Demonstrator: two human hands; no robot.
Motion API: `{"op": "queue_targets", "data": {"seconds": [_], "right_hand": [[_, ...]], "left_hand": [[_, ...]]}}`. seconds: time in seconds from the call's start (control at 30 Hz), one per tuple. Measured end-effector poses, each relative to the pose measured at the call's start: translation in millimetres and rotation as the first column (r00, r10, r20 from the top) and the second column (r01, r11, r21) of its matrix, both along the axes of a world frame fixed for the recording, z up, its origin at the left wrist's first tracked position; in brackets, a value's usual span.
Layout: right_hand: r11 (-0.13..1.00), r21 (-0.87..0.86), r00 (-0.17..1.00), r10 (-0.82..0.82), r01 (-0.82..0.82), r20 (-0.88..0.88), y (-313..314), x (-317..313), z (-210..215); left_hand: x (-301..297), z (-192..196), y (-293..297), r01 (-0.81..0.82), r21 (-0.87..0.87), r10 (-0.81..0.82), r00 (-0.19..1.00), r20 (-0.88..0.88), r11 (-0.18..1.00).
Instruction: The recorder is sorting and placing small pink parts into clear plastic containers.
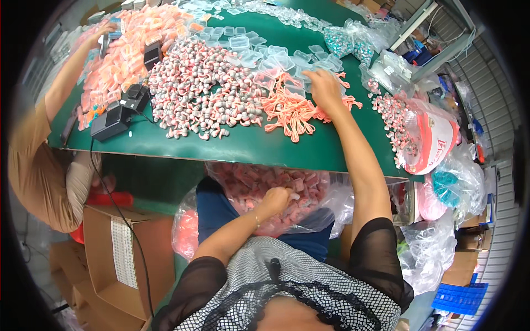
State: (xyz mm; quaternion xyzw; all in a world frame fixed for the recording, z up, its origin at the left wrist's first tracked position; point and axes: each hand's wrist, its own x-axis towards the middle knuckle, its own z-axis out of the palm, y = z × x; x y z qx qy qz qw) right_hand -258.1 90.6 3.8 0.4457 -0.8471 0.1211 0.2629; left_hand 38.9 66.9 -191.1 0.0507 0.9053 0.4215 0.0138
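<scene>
My left hand (274,202) is over an open clear bag of pink pieces (248,182) in my lap. Its fingers are closed in a pinch, with something small and pale at the tips that I cannot make out. Stretched across the green table (182,148), my right hand (324,88) has its fingers reaching out at the edge of the clear plastic cases (281,60). Just below it lie orange-pink looped cords (292,116). Left of the cords spreads a big heap of small pink-and-grey striped pieces (204,88).
At the left, another person's hand (104,30) reaches over orange cases (130,52). Black devices (110,122) with a cable sit at the table's front left. A tipped red-and-white bag (433,138) spills small pieces at the right. Cardboard boxes (160,243) stand below left.
</scene>
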Motion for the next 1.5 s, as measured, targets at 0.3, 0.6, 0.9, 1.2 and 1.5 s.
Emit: {"op": "queue_targets", "data": {"seconds": [0.3,0.6,0.9,1.2,1.5], "right_hand": [[0.964,-0.105,0.946,0.259,-0.243,0.193,105.2,104.1,28.4],[0.942,-0.174,0.911,0.325,-0.288,0.254,136.3,142.4,7.6],[0.928,-0.372,0.96,0.118,-0.015,0.254,189.3,119.3,-6.2],[0.789,-0.135,0.801,-0.593,0.599,0.088,261.5,22.5,-17.6],[0.525,0.264,0.552,-0.833,0.809,-0.037,240.0,-30.4,-12.6]], "left_hand": [[12.0,11.5,-14.3,0.033,-0.119,-0.036,0.999,-0.026,0.992],[-14.9,193.8,-133.7,-0.646,-0.183,0.416,0.656,-0.63,0.741],[-41.0,175.9,-139.6,-0.727,-0.285,0.39,0.606,-0.693,0.624],[-31.4,185.0,-126.5,-0.424,-0.168,0.284,0.804,-0.523,0.89],[-31.9,172.3,-111.0,-0.474,0.11,0.462,0.738,-0.492,0.873]]}}
